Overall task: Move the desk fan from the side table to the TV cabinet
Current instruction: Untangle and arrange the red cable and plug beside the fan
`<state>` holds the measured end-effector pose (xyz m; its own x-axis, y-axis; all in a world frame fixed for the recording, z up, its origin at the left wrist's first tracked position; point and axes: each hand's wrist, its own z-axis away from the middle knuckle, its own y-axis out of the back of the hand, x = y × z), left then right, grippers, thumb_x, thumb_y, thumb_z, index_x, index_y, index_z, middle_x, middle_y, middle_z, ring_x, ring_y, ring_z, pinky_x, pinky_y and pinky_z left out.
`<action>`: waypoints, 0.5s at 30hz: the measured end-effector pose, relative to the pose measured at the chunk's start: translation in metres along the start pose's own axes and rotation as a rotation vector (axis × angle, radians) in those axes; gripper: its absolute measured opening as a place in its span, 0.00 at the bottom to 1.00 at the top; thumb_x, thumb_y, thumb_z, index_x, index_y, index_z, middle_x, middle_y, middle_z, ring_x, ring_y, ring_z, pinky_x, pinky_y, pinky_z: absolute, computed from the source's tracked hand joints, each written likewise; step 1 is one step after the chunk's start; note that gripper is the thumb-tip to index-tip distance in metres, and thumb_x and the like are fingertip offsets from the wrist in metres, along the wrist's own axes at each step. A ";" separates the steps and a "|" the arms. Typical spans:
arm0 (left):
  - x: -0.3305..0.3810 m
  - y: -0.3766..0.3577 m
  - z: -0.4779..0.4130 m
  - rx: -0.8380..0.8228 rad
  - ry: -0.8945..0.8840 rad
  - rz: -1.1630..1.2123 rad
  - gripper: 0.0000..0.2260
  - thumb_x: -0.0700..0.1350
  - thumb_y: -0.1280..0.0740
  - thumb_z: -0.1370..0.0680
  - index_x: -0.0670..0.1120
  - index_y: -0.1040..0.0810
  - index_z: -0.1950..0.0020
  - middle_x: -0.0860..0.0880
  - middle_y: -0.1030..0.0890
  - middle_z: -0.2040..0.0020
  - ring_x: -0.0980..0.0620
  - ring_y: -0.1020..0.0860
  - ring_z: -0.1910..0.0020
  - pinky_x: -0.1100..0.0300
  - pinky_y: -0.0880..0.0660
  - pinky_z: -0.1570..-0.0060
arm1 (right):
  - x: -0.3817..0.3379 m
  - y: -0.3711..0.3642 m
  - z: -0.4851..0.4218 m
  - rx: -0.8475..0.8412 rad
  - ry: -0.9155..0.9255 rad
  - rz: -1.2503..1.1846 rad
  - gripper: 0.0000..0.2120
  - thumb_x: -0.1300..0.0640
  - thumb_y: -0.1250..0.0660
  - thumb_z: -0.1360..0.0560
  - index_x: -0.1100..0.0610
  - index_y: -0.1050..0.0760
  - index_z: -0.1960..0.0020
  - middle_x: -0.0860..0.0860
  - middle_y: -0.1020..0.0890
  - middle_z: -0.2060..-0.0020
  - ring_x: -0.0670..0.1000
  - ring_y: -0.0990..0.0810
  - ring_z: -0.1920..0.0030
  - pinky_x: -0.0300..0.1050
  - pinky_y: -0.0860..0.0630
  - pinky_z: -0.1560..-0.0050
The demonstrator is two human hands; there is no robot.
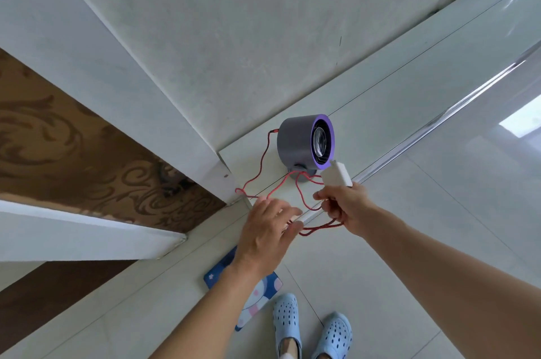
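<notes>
The grey desk fan (301, 140) with a purple front ring stands on the pale top of the cabinet (395, 101), close to its left end. A red cable (265, 155) runs from the fan's back and loops over the cabinet's front edge. My right hand (344, 206) grips the white plug adapter (336, 175) and a loop of the cable just in front of the fan. Left of it, my left hand (268, 231) is spread with straight fingers, its fingertips among the hanging red loops.
A white wall panel (234, 22) rises behind the cabinet, with brown patterned wallpaper (73, 154) to the left. On the tiled floor below lie a blue patterned scale (248, 300) and my feet in light blue clogs (310, 329). A glossy cabinet front (483, 168) drops to the right.
</notes>
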<state>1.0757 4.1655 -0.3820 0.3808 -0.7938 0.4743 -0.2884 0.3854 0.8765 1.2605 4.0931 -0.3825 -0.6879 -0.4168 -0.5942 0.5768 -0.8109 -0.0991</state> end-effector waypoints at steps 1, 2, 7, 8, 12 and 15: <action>-0.003 -0.002 0.004 0.100 0.150 0.062 0.14 0.53 0.39 0.19 0.48 0.22 0.40 0.51 0.24 0.44 0.53 0.30 0.44 0.57 0.32 0.42 | 0.000 -0.001 -0.002 0.020 -0.001 -0.013 0.18 0.72 0.33 0.31 0.64 0.30 0.43 0.58 0.18 0.68 0.48 0.30 0.83 0.34 0.39 0.82; -0.006 -0.004 0.005 0.206 0.347 0.150 0.17 0.53 0.38 0.20 0.47 0.26 0.35 0.49 0.26 0.39 0.52 0.32 0.39 0.55 0.32 0.40 | 0.000 -0.002 -0.004 0.032 -0.005 -0.024 0.18 0.72 0.33 0.31 0.64 0.31 0.44 0.59 0.19 0.67 0.47 0.32 0.83 0.33 0.40 0.82; -0.036 -0.014 -0.019 0.200 1.395 0.810 0.34 0.61 0.39 0.22 0.46 0.45 0.22 0.42 0.41 0.23 0.39 0.40 0.26 0.42 0.37 0.32 | -0.007 0.002 -0.014 -0.003 -0.032 -0.063 0.15 0.72 0.33 0.30 0.64 0.30 0.45 0.59 0.20 0.66 0.45 0.37 0.83 0.34 0.41 0.83; -0.040 -0.017 -0.025 0.154 1.524 0.967 0.35 0.63 0.40 0.23 0.47 0.45 0.22 0.42 0.40 0.23 0.38 0.39 0.26 0.42 0.38 0.31 | -0.008 0.002 -0.015 -0.028 -0.038 -0.067 0.15 0.72 0.33 0.30 0.64 0.29 0.45 0.59 0.20 0.66 0.45 0.37 0.83 0.34 0.41 0.83; -0.044 -0.030 -0.049 0.033 1.635 1.265 0.38 0.69 0.45 0.25 0.46 0.40 0.23 0.40 0.32 0.27 0.41 0.27 0.44 0.44 0.31 0.46 | -0.010 0.002 -0.020 -0.150 -0.092 -0.060 0.16 0.71 0.34 0.30 0.65 0.28 0.42 0.57 0.21 0.68 0.44 0.38 0.83 0.34 0.41 0.83; -0.056 -0.043 -0.060 0.060 1.646 1.389 0.37 0.69 0.49 0.24 0.46 0.42 0.23 0.41 0.35 0.25 0.38 0.33 0.30 0.38 0.39 0.34 | -0.011 0.004 -0.024 -0.266 -0.132 -0.010 0.17 0.70 0.35 0.29 0.64 0.27 0.41 0.55 0.22 0.70 0.44 0.38 0.82 0.34 0.40 0.83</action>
<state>1.1197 4.2219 -0.4414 0.1616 0.9434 0.2895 -0.9859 0.1670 0.0061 1.2812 4.1042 -0.3958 -0.7355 -0.4733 -0.4848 0.6529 -0.6862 -0.3206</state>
